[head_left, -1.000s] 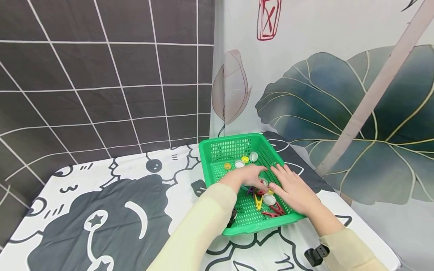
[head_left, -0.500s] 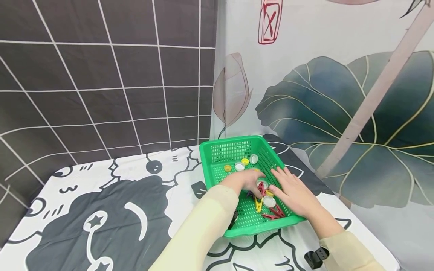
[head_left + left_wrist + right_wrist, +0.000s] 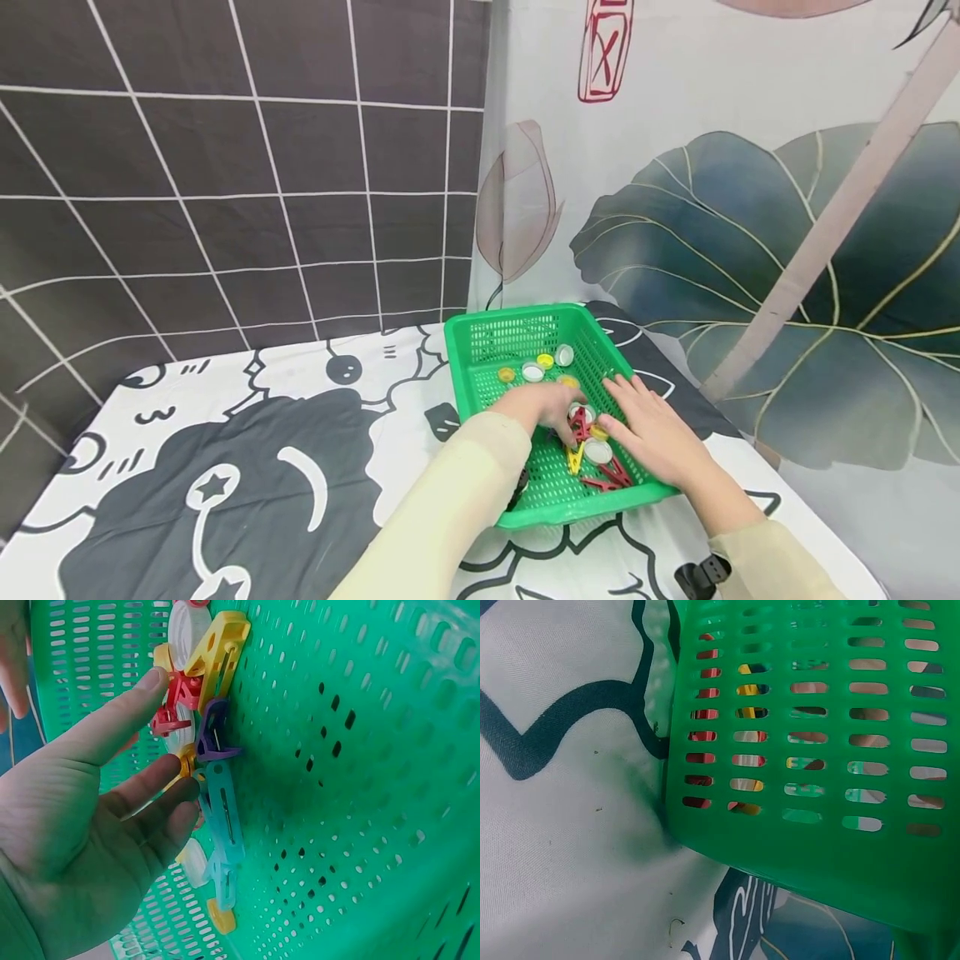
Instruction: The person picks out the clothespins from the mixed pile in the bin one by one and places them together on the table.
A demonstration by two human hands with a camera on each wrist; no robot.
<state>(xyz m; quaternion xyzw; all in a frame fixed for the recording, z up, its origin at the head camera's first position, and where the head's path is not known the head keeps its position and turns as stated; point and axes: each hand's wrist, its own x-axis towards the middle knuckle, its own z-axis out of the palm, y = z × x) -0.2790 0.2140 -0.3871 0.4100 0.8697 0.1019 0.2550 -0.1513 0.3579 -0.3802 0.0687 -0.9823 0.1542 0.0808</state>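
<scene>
A green plastic basket (image 3: 585, 510) holds loose clothespins and bottle caps. My left hand (image 3: 542, 408) reaches inside, its fingers beside a red clothespin (image 3: 580, 423). In the left wrist view, the left hand (image 3: 82, 825) has thumb and fingers apart, with no object gripped between them. Before its fingertips lie a yellow clothespin (image 3: 221, 656), a purple clothespin (image 3: 212, 735) and a light blue clothespin (image 3: 223, 806). On the basket's right side rests my right hand (image 3: 656, 433), fingers extended. The right wrist view shows the slotted basket wall (image 3: 810, 840) but not the right hand.
White caps (image 3: 532, 372) and yellow caps (image 3: 544, 361) lie toward the basket's back. More red clothespins (image 3: 617, 473) sit near its front right corner. A patterned cloth (image 3: 300, 467) covers the table, and hanging fabric (image 3: 300, 167) stands behind it.
My left hand has drawn back slightly to the left and down among the clothespins, exposing more of the red one and a yellow cap. The right hand keeps its place on the basket's side.
</scene>
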